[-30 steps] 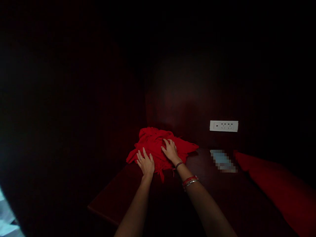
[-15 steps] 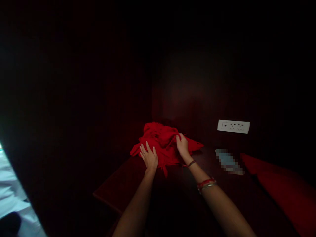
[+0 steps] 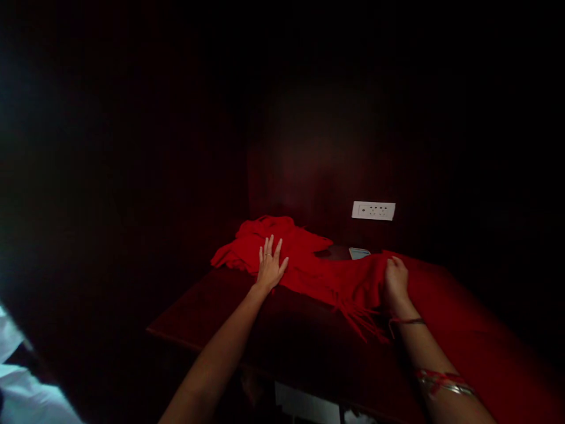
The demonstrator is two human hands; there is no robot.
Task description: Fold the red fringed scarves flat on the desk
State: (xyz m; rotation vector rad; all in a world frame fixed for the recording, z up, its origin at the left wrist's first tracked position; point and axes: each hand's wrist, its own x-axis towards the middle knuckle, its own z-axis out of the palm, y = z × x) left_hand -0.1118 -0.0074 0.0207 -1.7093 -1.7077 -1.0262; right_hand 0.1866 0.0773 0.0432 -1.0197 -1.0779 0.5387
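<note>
A red fringed scarf lies bunched at its left end and stretched out toward the right across a dark wooden desk. My left hand rests flat on the scarf with its fingers spread, a ring on one of them. Closed around the scarf's right end is my right hand, lifting that edge a little. Loose fringe hangs from the near edge, just left of my right hand. Behind the raised cloth, a phone-like object shows only in part.
A white socket panel is set in the dark back wall. On the right, a flat red cloth covers that side of the desk. Whitish fabric shows at the lower left, beyond a dark panel.
My right hand has pulled one end of the scarf to the right, drawing it out of the heap. My left hand stays spread on the cloth. The camera view has shifted.
</note>
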